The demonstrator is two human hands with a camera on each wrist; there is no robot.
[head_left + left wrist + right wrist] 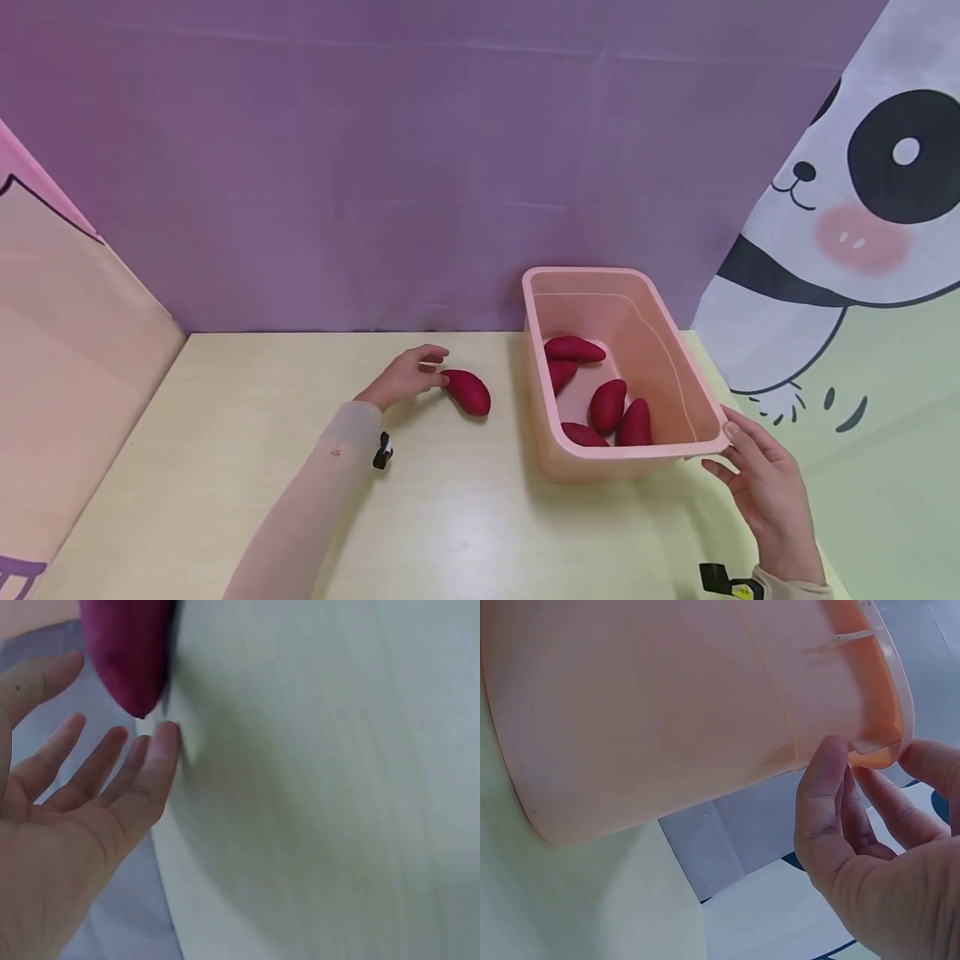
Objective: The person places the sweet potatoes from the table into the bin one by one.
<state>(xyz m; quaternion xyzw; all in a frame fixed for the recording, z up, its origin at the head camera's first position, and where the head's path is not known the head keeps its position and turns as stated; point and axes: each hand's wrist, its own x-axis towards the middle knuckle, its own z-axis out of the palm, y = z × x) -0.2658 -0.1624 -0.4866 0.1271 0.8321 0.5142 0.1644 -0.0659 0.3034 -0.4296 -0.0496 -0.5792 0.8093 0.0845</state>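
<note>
A purple-red sweet potato (pixel 468 393) lies on the table left of a pink plastic bin (pixel 551 454). My left hand (pixel 408 377) reaches to its near-left tip, fingers spread and loosely bent. In the left wrist view, a gap shows between the left hand (pixel 97 787) and the pointed end of the sweet potato (pixel 129 656). At the bin's front right corner, my right hand (pixel 768 483) pinches the rim. The right wrist view has the thumb of the right hand (pixel 885 847) at the lip and the fingers beneath it. Several more sweet potatoes (pixel 607 406) lie inside the bin.
The pale wooden table (pixel 225 433) ends at a purple cloth backdrop (pixel 337 183) just behind the bin. A panda-print sheet (pixel 862 242) stands along the right side, close to the right hand. A beige panel (pixel 67 350) borders the left side.
</note>
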